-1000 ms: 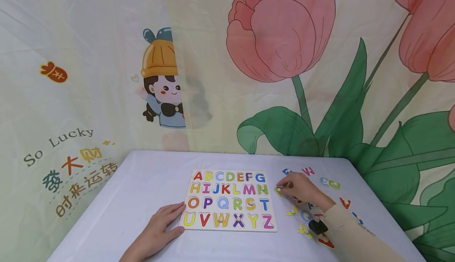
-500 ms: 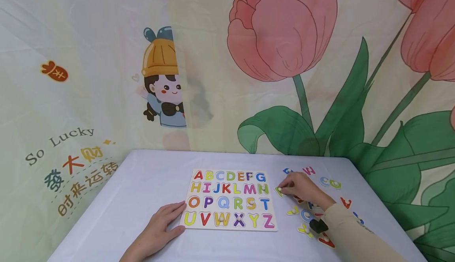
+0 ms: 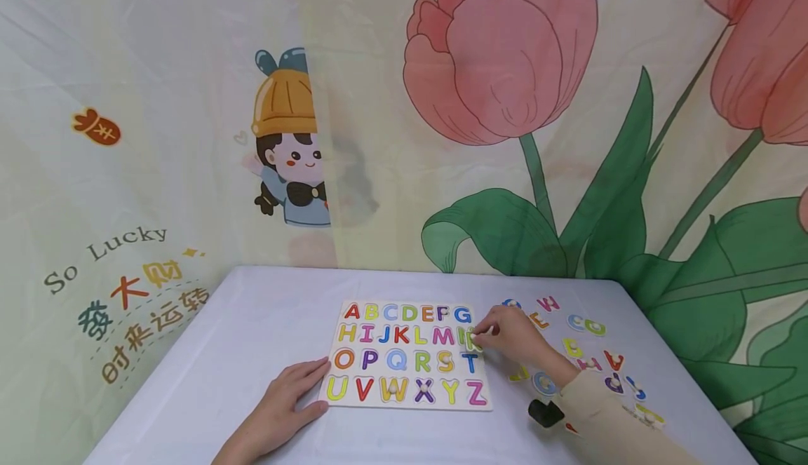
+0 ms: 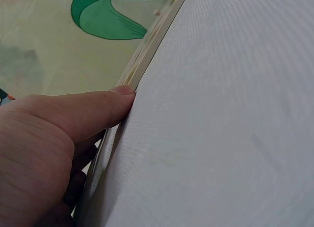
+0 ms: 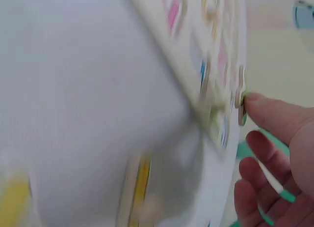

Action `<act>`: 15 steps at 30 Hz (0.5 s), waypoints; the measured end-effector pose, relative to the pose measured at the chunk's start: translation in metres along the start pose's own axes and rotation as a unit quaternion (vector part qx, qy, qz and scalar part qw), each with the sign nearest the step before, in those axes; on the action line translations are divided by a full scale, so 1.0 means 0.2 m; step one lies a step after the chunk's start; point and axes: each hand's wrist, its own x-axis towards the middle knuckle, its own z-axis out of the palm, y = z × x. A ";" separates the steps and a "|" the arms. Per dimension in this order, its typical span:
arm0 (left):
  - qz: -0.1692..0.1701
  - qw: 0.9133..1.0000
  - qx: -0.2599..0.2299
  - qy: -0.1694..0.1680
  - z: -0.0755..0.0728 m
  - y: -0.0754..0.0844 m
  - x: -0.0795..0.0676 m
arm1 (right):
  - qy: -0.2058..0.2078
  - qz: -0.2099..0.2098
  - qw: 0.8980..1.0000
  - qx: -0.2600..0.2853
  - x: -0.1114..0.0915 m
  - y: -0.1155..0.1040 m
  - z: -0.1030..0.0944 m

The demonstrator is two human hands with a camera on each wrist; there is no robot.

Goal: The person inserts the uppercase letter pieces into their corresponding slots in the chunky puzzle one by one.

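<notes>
A white alphabet puzzle board [image 3: 404, 406] lies on the table, with coloured letters in rows. My left hand [image 3: 280, 405] rests at its left edge, fingers extended; in the left wrist view the thumb [image 4: 105, 109] touches the board's rim. My right hand [image 3: 517, 339] pinches a green letter piece [image 3: 473, 341], apparently an R, by its knob. The piece hangs over the board's right edge, partly covering the N place. In the right wrist view the green letter piece [image 5: 242, 101] shows edge-on beside the thumb, above the blurred board.
Loose letter pieces lie right of the board, among them a pink W [image 3: 548, 304], a green O [image 3: 595, 327] and a red V [image 3: 613, 360]. Knobbed pieces such as the X [image 3: 424, 390] sit in the board. A flowered cloth backdrop [image 3: 379, 170] stands behind the table.
My right hand has carried the green letter piece left from the table to above the board's right edge. Loose pieces beneath the forearm are now uncovered. My left hand stays put.
</notes>
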 end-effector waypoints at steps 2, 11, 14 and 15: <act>0.004 1.000 -0.003 0.000 0.00 0.00 0.00 | -0.004 0.005 1.000 0.006 -0.02 -0.07 0.04; 0.012 1.000 -0.004 0.001 0.00 0.00 0.00 | -0.021 -0.019 0.999 0.025 -0.07 -0.28 0.19; 0.011 1.000 -0.007 0.000 0.00 0.00 0.00 | -0.019 -0.032 0.999 0.025 -0.06 -0.30 0.22; 0.011 1.000 -0.007 0.000 0.00 0.00 0.00 | -0.016 -0.036 0.999 0.025 -0.06 -0.31 0.24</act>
